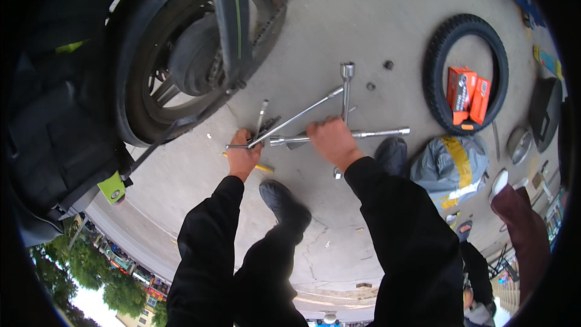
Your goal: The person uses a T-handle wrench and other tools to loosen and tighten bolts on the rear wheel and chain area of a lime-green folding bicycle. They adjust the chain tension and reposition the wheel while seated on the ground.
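My left hand is closed around the handle end of a long chrome T-handle wrench, whose shaft slants up to the right. Beside those fingers are a thin silver rod-like tool, a dark tool I cannot make out, and a yellow handle. My right hand grips a four-way cross wrench at its middle. That wrench's sockets stick out on all sides of the fist, and its upper arm meets the far end of the T-handle wrench in view. The palms and some fingers are hidden.
At the upper left stands a motorbike's wheel with its chain hanging loose. A loose tyre lies at the right, orange boxes inside it. Near it are a grey bag, a metal bowl and two small dark nuts.
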Motion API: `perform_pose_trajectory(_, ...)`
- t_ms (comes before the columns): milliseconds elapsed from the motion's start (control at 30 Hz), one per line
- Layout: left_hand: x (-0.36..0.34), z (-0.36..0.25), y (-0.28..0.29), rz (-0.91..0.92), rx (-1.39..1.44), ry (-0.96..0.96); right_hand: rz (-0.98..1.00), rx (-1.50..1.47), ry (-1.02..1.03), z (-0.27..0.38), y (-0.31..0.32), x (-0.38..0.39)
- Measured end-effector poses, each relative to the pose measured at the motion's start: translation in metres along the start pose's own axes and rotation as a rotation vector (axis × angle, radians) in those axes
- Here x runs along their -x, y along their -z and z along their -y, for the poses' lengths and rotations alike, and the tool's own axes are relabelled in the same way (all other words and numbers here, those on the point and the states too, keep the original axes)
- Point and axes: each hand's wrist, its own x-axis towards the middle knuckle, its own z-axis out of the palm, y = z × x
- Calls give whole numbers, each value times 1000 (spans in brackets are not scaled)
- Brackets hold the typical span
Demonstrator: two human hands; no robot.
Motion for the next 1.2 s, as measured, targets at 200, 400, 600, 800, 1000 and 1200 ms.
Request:
perform_pose_trajectory(200,29,-18,3,190,231,253,69,46,72,14,71,59)
perform_pose_trajectory(400,87,-39,60,423,428,250,74,13,31,64,143,121)
perform_pose_trajectory(600,149,-39,156,523,462,258,83,-27,-31,81,177,153)
perform_pose_trajectory(800,235,7,200,394,491,356,216,49,-159,32,158,126)
perform_pose_trajectory(1000,330,54,210,205,808,666,235,151,-184,-1,159,126)
perform_pose_trajectory(1200,412,64,219,169,901,860,265,200,-199,-21,174,119)
